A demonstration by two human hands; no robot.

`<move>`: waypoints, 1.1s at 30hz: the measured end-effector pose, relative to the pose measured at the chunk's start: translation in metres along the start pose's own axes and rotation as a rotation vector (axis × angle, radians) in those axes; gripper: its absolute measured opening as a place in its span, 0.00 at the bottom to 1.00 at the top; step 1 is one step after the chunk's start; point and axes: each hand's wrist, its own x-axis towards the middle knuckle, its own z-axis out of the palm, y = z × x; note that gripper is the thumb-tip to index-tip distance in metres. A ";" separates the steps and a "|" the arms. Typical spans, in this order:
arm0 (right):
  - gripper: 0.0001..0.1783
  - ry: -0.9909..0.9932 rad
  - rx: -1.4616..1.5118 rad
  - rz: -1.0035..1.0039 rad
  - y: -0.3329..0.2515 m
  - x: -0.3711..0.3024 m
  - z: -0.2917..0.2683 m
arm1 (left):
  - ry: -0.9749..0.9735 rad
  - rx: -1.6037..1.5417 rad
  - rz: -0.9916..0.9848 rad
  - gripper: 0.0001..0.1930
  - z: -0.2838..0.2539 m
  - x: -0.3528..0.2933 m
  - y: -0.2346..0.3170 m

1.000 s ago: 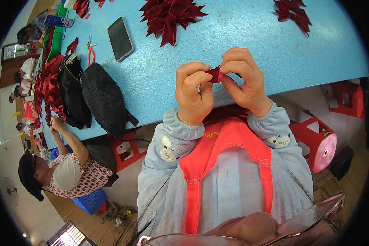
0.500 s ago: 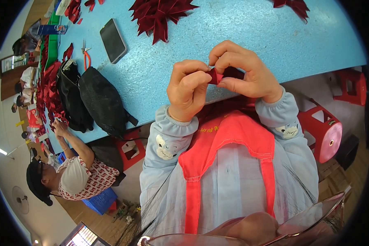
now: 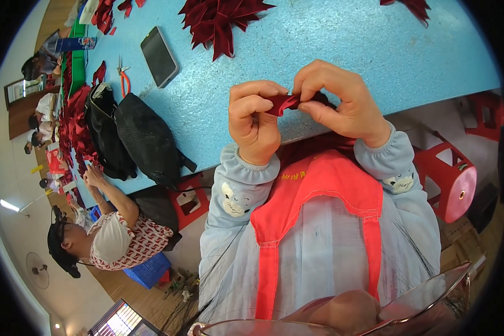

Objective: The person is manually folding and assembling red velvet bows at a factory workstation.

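A dark red velvety ribbon (image 3: 283, 105) is stretched between my two hands just above the near edge of the table. My left hand (image 3: 256, 120) pinches one end between thumb and fingers. Thumb and forefinger of my right hand (image 3: 344, 103) grip it near the middle, and a darker part of the ribbon shows behind those fingers. Beyond my hands lies a pile of pointed dark red ribbon bows (image 3: 221, 22) on the blue table (image 3: 319, 42).
Left of my hands are a black mesh bag (image 3: 145, 137), a phone (image 3: 159, 57) and orange-handled pliers (image 3: 125, 83). A co-worker (image 3: 123, 241) sits at the left beside heaped red ribbon pieces (image 3: 75, 123). Red stools (image 3: 448, 179) stand at the right.
My left hand has moved slightly away from the right, and more of the ribbon shows between them. The whole view has shifted a little.
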 end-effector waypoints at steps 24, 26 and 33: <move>0.16 0.108 -0.089 -0.002 0.002 0.004 0.015 | -0.056 0.110 -0.414 0.11 -0.007 0.002 0.023; 0.15 0.088 -0.109 -0.010 0.000 0.005 0.013 | -0.071 0.164 -0.341 0.11 -0.008 0.002 0.021; 0.12 0.038 -0.354 -0.096 -0.006 0.010 0.010 | -0.127 0.348 -0.163 0.14 -0.010 0.005 0.022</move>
